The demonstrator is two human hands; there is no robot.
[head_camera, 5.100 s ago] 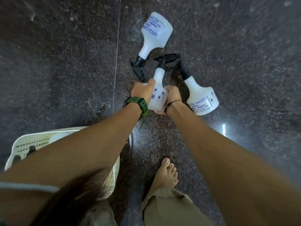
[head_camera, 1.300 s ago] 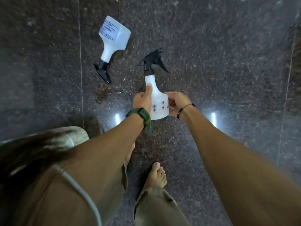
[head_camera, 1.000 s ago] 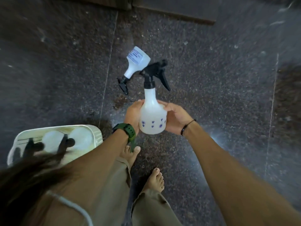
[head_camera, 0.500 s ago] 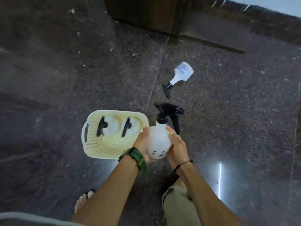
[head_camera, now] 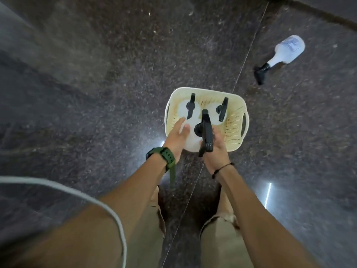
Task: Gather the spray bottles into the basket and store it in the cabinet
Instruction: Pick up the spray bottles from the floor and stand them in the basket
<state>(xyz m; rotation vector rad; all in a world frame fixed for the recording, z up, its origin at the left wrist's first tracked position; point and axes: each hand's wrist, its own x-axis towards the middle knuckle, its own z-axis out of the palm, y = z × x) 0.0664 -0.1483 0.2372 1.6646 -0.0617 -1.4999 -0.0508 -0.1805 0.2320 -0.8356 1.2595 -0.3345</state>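
both hands hold one white spray bottle (head_camera: 193, 140) upright at the near edge of the cream basket (head_camera: 234, 122) in mid-frame — the left hand (head_camera: 176, 137) flat on its side, the right hand (head_camera: 216, 149) wrapped round it under the black trigger. two more bottles (head_camera: 188, 111) stand inside the basket, and a fourth bottle (head_camera: 284, 53) lies on the dark stone floor (head_camera: 96, 74) at upper right, well apart.

Three upright bottles (head_camera: 201, 130) in cream basket (head_camera: 234, 128); fourth (head_camera: 284, 53) on floor
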